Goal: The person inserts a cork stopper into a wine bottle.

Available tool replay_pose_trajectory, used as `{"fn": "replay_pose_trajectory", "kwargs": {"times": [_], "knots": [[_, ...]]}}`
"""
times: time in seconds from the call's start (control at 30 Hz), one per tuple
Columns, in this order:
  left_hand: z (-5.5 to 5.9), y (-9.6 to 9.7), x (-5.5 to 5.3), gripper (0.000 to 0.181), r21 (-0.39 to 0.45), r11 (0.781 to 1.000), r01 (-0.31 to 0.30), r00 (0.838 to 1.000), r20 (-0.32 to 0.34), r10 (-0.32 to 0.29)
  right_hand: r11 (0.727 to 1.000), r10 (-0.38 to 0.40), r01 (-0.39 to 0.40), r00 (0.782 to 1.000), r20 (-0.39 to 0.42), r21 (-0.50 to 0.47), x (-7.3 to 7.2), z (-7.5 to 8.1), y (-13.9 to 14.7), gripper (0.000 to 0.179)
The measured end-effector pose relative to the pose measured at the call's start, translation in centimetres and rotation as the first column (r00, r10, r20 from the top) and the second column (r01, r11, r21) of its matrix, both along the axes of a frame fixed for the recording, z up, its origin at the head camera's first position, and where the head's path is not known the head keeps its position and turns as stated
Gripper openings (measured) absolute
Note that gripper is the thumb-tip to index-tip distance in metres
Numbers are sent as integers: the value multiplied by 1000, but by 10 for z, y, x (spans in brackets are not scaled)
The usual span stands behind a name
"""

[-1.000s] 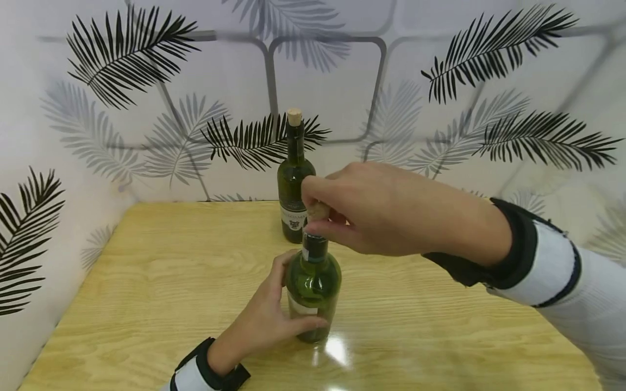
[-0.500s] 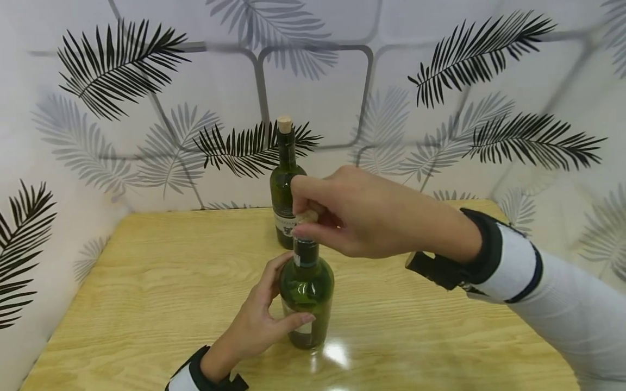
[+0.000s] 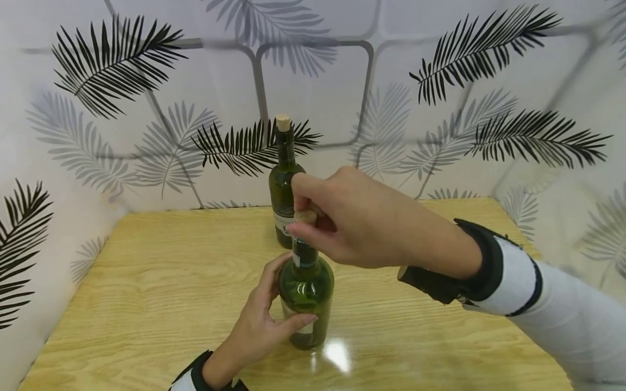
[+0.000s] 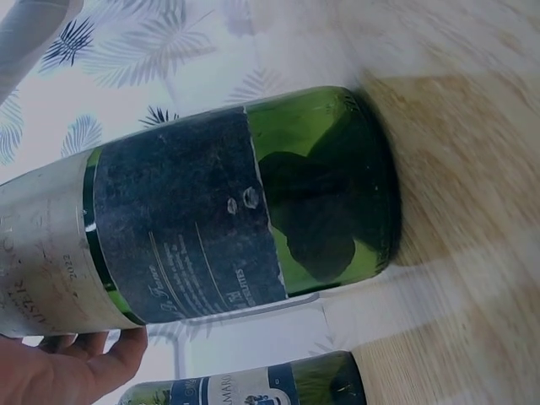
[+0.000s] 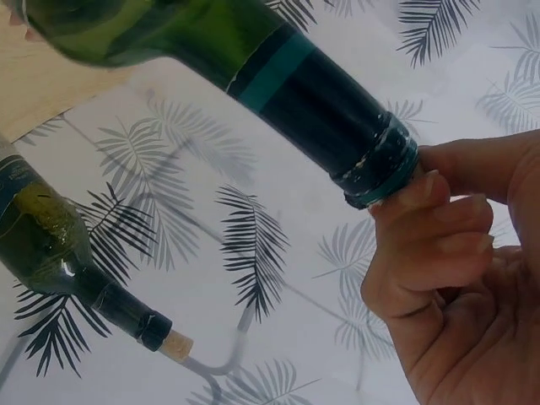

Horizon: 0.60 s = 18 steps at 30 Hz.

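Observation:
A green glass wine bottle stands upright near the middle of the table, pale and dark labels on its side. My left hand grips its body, thumb across the front; in the left wrist view the fingers reach around the label area. At the bottle's mouth, my right hand pinches a cork between thumb and bent index finger. The right wrist view has these fingers against the rim of the dark neck, where they mostly cover the cork. How deep the cork sits is hidden.
Behind it stands a second green wine bottle, a cork sticking out of its top. Both are on a light wooden table. A white wall covering with leaf patterns rises at the table's back and sides.
The whole head view has shifted slightly left. My right hand has turned a little about the cork, its wrist dipping. My left hand keeps its grip on the bottle.

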<state>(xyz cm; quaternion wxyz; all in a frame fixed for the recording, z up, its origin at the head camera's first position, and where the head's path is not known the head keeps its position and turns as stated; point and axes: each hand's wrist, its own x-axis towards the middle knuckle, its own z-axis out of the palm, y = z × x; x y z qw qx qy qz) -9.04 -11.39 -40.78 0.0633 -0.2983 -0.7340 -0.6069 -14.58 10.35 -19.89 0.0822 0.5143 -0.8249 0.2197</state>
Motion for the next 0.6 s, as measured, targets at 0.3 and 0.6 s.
{"fn": "replay_pose_trajectory", "kwargs": {"times": [0.3, 0.6], "knots": [[3, 2, 2, 91, -38, 998, -43, 998, 36, 44, 993, -113, 113, 993, 25, -16, 14, -9, 6, 17], [8, 21, -11, 94, -76, 994, -75, 987, 136, 85, 921, -345, 382, 893, 289, -80, 40, -89, 26, 76]]}}
